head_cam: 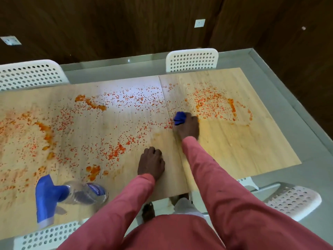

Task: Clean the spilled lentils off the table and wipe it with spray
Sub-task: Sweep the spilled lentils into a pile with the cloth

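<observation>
Orange lentils (pixel 119 150) lie scattered over most of the light wooden table (pixel 243 145), with wet orange smears at the left and far right. My right hand (pixel 189 127) grips a bunched blue cloth (pixel 179 118) and presses it on the table near the middle seam. My left hand (pixel 151 163) rests on the tabletop near the front edge, fingers curled under, holding nothing. A clear spray bottle with a blue head (pixel 72 193) stands at the front left. The patch of table right of my right hand has few lentils.
White perforated chairs stand around the table: two at the far side (pixel 191 60) (pixel 30 73), one at the front left (pixel 48 235), one at the right (pixel 292 199). Grey floor lies beyond the table's right edge. A dark wooden wall runs behind.
</observation>
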